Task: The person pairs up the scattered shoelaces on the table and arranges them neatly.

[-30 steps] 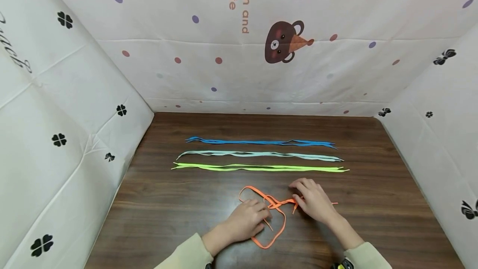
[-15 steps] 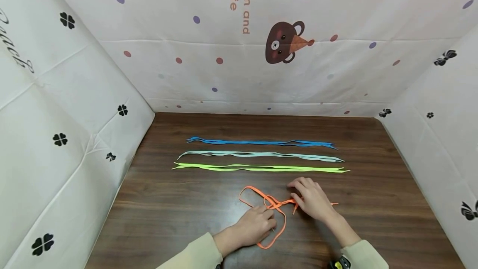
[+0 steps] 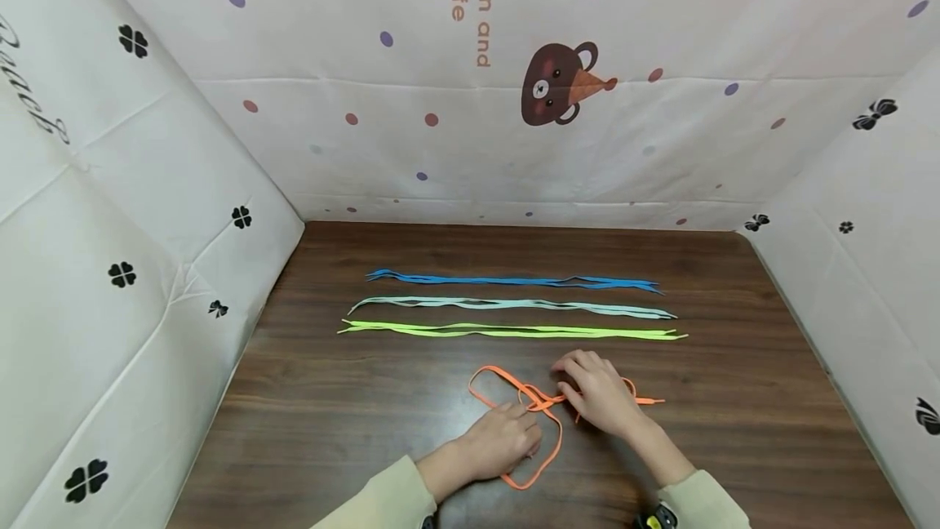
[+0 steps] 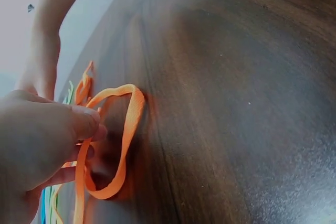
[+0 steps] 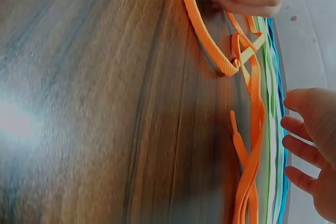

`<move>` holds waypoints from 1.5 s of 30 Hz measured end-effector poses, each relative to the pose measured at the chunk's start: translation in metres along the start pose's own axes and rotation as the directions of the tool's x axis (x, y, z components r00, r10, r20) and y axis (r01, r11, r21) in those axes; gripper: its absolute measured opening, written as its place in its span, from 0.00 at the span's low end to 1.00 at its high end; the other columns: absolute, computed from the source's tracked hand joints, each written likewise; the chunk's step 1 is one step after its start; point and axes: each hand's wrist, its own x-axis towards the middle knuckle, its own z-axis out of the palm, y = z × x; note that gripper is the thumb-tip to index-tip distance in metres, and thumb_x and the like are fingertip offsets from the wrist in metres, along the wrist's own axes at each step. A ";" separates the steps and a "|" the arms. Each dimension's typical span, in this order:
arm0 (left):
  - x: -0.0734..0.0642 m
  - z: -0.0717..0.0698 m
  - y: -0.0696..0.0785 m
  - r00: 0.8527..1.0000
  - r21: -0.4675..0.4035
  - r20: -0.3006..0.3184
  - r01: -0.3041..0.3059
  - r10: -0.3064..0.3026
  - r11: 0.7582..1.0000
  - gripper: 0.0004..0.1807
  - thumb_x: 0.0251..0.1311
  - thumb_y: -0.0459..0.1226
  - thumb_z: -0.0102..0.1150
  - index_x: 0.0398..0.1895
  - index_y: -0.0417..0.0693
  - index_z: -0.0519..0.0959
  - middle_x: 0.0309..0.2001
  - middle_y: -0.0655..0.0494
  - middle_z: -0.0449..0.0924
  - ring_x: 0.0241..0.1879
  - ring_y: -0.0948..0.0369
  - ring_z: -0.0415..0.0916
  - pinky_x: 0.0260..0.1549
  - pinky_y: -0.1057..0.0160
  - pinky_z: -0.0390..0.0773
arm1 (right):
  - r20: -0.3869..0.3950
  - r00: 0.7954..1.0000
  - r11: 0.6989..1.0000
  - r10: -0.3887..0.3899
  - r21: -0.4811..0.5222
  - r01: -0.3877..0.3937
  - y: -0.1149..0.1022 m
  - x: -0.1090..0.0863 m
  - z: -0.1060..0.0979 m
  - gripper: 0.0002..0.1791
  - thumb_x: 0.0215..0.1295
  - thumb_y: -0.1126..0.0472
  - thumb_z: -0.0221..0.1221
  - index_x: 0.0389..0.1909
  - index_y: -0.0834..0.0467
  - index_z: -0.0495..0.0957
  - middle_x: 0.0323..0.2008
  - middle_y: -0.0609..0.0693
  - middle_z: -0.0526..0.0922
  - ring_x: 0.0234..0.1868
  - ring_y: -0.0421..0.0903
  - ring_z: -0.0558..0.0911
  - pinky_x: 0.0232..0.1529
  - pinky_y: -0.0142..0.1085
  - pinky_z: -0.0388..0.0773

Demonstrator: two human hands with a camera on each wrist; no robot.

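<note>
An orange shoelace [image 3: 542, 403] lies looped and crossed over itself on the brown table. My left hand [image 3: 501, 439] pinches part of it between thumb and fingertips; a bend of the lace [image 4: 134, 109] hangs beyond the thumb in the left wrist view. To the right of the crossing, my right hand [image 3: 598, 395] hovers over the lace's other stretch, which it partly hides in the head view. Its fingers [image 5: 304, 150] are spread and hold nothing, beside the twisted orange strands in the right wrist view.
Behind the hands, laces lie in three straight rows: lime green [image 3: 514, 331], pale teal [image 3: 507, 303] and blue [image 3: 507, 279]. White printed cloth [image 3: 330, 145] walls the wooden table [image 3: 330, 431] at the back and both sides.
My left hand has shifted right and now covers the lace end that showed below its fingers. The right hand has moved slightly left, uncovering more orange lace on its right.
</note>
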 end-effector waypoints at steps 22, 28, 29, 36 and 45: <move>-0.038 -0.045 -0.041 0.937 -0.137 -0.220 0.245 -0.270 0.960 0.02 0.55 0.38 0.61 0.27 0.56 0.80 0.29 0.64 0.72 0.33 0.65 0.70 0.33 0.67 0.70 | 0.071 0.997 1.000 0.018 -0.022 -0.017 -0.034 0.023 0.026 0.12 0.56 0.55 0.63 0.40 0.54 0.80 0.35 0.47 0.78 0.37 0.46 0.75 0.36 0.43 0.72; -0.055 -0.054 -0.056 0.908 -0.151 -0.239 0.315 -0.344 0.937 0.05 0.51 0.38 0.65 0.27 0.55 0.77 0.29 0.65 0.73 0.32 0.65 0.69 0.30 0.67 0.68 | 0.052 0.999 1.000 0.001 -0.024 0.000 -0.038 0.029 0.032 0.08 0.53 0.55 0.65 0.32 0.52 0.79 0.30 0.44 0.73 0.31 0.43 0.71 0.30 0.36 0.66; -0.058 -0.055 -0.058 0.902 -0.149 -0.247 0.327 -0.355 0.933 0.06 0.51 0.38 0.65 0.27 0.55 0.76 0.29 0.65 0.73 0.31 0.65 0.68 0.30 0.67 0.68 | 0.052 0.999 1.000 -0.001 -0.023 0.002 -0.038 0.030 0.033 0.07 0.53 0.56 0.65 0.31 0.51 0.78 0.29 0.43 0.72 0.30 0.42 0.70 0.29 0.35 0.64; -0.075 -0.060 -0.074 0.849 -0.147 -0.305 0.405 -0.431 0.902 0.08 0.46 0.36 0.68 0.26 0.54 0.76 0.28 0.64 0.72 0.30 0.64 0.67 0.30 0.65 0.68 | 0.053 0.998 1.000 0.019 -0.024 -0.018 -0.040 0.032 0.035 0.06 0.54 0.59 0.64 0.26 0.50 0.74 0.26 0.42 0.67 0.27 0.40 0.65 0.28 0.32 0.58; -0.102 -0.065 -0.090 0.755 -0.100 -0.257 0.601 -0.604 0.793 0.10 0.48 0.34 0.65 0.27 0.51 0.71 0.23 0.63 0.71 0.26 0.61 0.67 0.27 0.63 0.67 | 0.039 0.997 0.996 0.072 0.045 -0.073 -0.041 0.035 0.023 0.06 0.54 0.62 0.62 0.28 0.50 0.74 0.26 0.40 0.72 0.29 0.39 0.68 0.31 0.35 0.67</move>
